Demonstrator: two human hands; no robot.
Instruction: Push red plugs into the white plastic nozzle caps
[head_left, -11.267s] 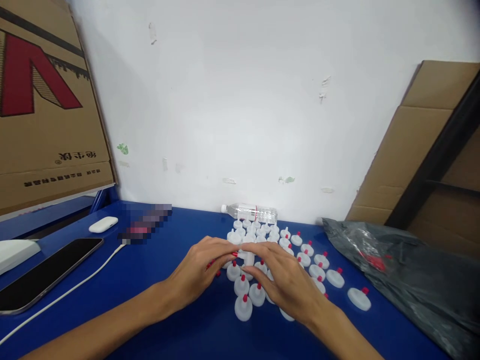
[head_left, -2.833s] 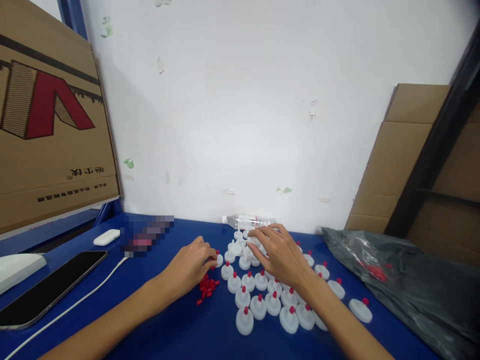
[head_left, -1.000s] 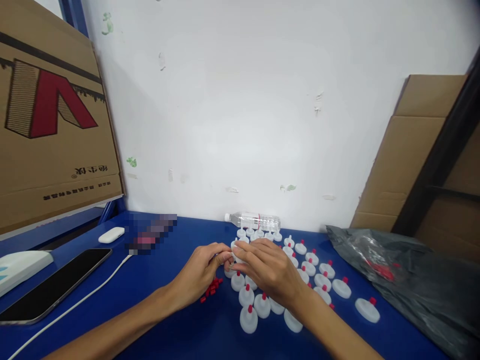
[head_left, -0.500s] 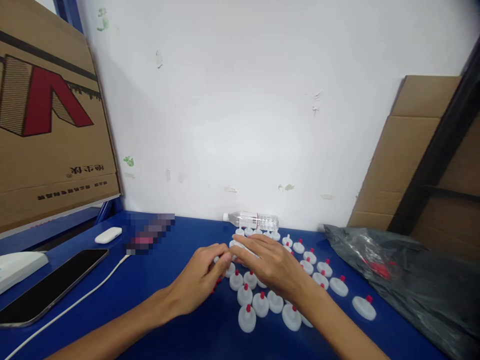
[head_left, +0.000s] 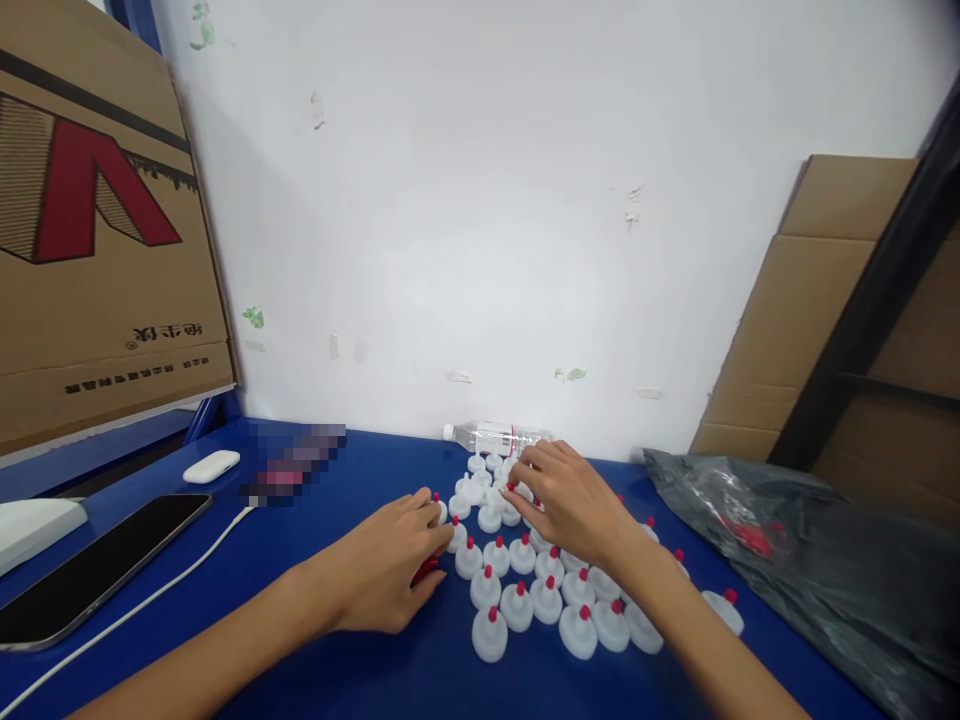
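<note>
Several small white bottle tops with red caps (head_left: 517,603) stand in rows on the blue table (head_left: 360,470). My left hand (head_left: 390,572) lies palm down at their left side. Its fingers are bent together over a small heap of loose red caps (head_left: 426,570), and what they pinch is hidden. My right hand (head_left: 574,505) reaches over the rows to the far white tops (head_left: 480,490) near the wall. Its curled fingertips close on one of them.
A clear water bottle (head_left: 491,436) lies against the wall. A dark plastic bag (head_left: 810,560) fills the right side. At left lie a phone (head_left: 90,570) with a white cable (head_left: 150,590) and a white earbud case (head_left: 211,465). Cardboard boxes (head_left: 97,240) stand at both sides.
My hands were together at the middle of the tops. They have parted: the right hand moved to the far tops, and the left dropped back onto the red caps.
</note>
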